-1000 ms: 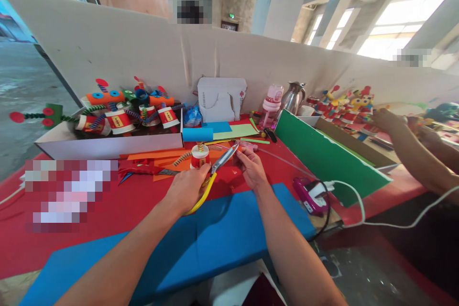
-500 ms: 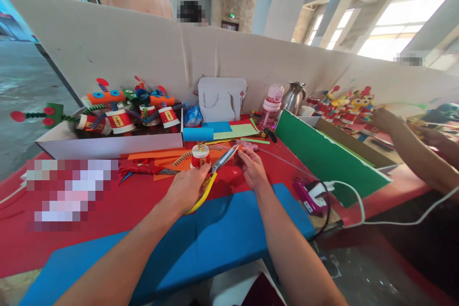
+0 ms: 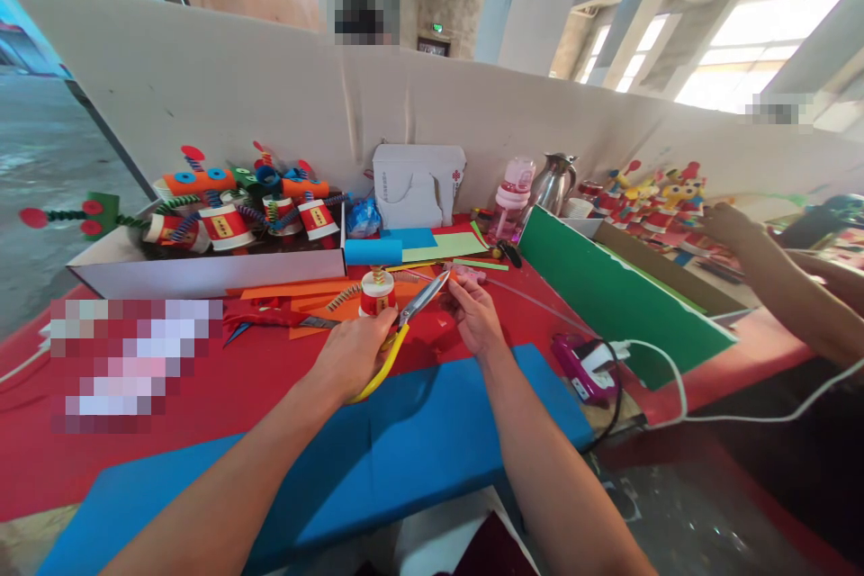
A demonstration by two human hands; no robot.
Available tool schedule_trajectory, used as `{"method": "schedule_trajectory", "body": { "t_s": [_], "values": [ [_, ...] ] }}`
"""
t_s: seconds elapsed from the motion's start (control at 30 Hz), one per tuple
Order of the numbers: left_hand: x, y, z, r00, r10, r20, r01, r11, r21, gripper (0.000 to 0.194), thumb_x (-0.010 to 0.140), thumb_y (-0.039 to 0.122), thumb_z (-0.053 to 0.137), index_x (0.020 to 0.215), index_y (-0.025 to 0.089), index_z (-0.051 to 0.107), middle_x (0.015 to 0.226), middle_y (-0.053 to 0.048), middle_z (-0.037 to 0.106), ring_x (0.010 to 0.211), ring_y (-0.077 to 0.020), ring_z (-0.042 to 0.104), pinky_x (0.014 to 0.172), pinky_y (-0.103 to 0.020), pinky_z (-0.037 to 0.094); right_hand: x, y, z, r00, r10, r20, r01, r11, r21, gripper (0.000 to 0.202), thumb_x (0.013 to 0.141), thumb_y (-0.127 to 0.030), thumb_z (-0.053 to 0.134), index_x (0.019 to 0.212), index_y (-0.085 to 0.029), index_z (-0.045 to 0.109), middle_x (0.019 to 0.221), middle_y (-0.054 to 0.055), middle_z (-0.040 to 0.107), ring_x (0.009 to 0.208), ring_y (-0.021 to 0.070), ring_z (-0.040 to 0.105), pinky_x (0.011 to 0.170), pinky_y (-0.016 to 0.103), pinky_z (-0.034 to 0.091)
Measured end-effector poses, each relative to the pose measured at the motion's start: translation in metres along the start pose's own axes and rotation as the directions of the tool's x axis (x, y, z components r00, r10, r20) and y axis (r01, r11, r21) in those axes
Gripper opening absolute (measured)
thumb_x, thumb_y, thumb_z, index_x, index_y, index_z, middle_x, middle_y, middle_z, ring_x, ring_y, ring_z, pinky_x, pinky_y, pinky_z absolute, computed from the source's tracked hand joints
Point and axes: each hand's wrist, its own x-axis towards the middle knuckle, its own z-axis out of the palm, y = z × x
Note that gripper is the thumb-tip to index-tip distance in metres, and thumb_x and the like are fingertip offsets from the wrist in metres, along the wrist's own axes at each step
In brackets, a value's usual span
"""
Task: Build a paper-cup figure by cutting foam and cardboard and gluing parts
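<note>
My left hand (image 3: 357, 349) is closed round the yellow handles of a pair of scissors (image 3: 419, 301), whose blades point away to the right. My right hand (image 3: 476, 315) pinches a small orange piece of paper (image 3: 452, 275) at the blade tips. How far the blades are apart is hard to make out. Just beyond my left hand stands a red and white paper cup (image 3: 376, 292) with a coiled paper spring on top. A blue paper roll (image 3: 373, 253) sits above that spring. Orange paper sheets (image 3: 283, 292) lie behind my left hand.
A white box (image 3: 216, 274) of paper-cup figures stands at the left. Red-handled scissors (image 3: 270, 319) lie near it. To the right are a green-sided box (image 3: 621, 297), a purple power strip (image 3: 584, 369) with cables and a steel jug (image 3: 552, 183). Another person's arm (image 3: 776, 261) reaches in.
My two hands and the scissors stay almost still. At the right, the other person's second hand has gone from sight and their arm has shifted slightly.
</note>
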Motion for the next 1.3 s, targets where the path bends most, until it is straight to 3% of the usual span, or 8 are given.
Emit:
{"method": "schedule_trajectory", "body": {
  "t_s": [0.63,0.9,1.3],
  "values": [
    [0.0006,-0.0015,-0.0011,1.000,0.000,-0.007,0.000,1.000,0.020,0.029,0.087,0.021,0.043,0.116,0.018,0.050,0.095,-0.013,0.069,0.090,-0.0326,0.067,0.068,-0.036,0.047,-0.0033,-0.0070,-0.0029,0.998,-0.011,0.063,0.020,0.991,-0.134,0.036,0.052,-0.043,0.086,0.069,-0.020,0.063,0.065,-0.003,0.063,0.057,0.0099,0.056,0.058,0.024,0.046],
    [0.0002,-0.0006,-0.0019,1.000,-0.006,0.000,0.006,1.000,0.009,0.024,0.088,0.022,0.043,0.110,0.019,0.051,0.094,-0.012,0.069,0.089,-0.0321,0.067,0.067,-0.035,0.045,-0.0039,-0.0086,-0.0041,0.996,-0.003,0.084,0.017,0.985,-0.173,0.036,0.054,-0.045,0.085,0.068,-0.020,0.063,0.062,-0.003,0.062,0.057,0.0102,0.055,0.057,0.023,0.044],
    [-0.0024,0.0003,-0.0043,1.000,0.004,0.004,-0.004,1.000,-0.031,0.019,0.088,0.020,0.042,0.105,0.020,0.052,0.089,-0.011,0.069,0.085,-0.0293,0.068,0.064,-0.031,0.044,-0.0025,-0.0087,-0.0034,1.000,-0.010,0.018,0.012,0.996,-0.091,0.034,0.050,-0.040,0.086,0.068,-0.019,0.065,0.061,-0.004,0.062,0.054,0.0085,0.054,0.055,0.023,0.043]
  ]
}}
